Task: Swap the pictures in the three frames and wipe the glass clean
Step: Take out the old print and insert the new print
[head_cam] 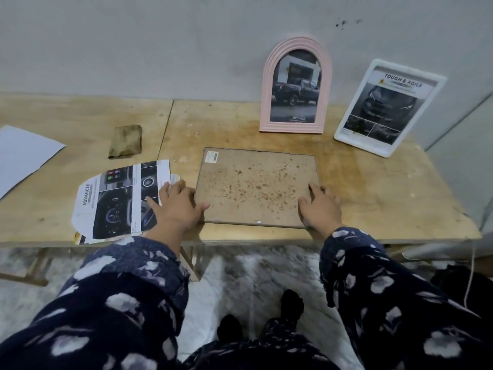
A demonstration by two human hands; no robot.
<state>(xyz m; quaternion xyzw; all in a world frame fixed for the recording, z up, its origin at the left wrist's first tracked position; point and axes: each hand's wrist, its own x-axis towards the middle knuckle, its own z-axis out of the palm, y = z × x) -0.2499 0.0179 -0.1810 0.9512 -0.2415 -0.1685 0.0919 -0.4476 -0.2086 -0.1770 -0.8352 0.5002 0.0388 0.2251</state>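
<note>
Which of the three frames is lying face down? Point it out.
The rectangular frame between both hands, its stained brown backing up. The pink arched frame and white frame stand upright against the wall.

Dim, flat indoor light is seen; soft shadows are cast under the tabletop (pixel 373 198), edges are bowed by wide-angle distortion.

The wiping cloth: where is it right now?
In the head view the cloth lies folded on the table's left half, untouched, behind the loose car printout and left of the face-down frame.
</note>
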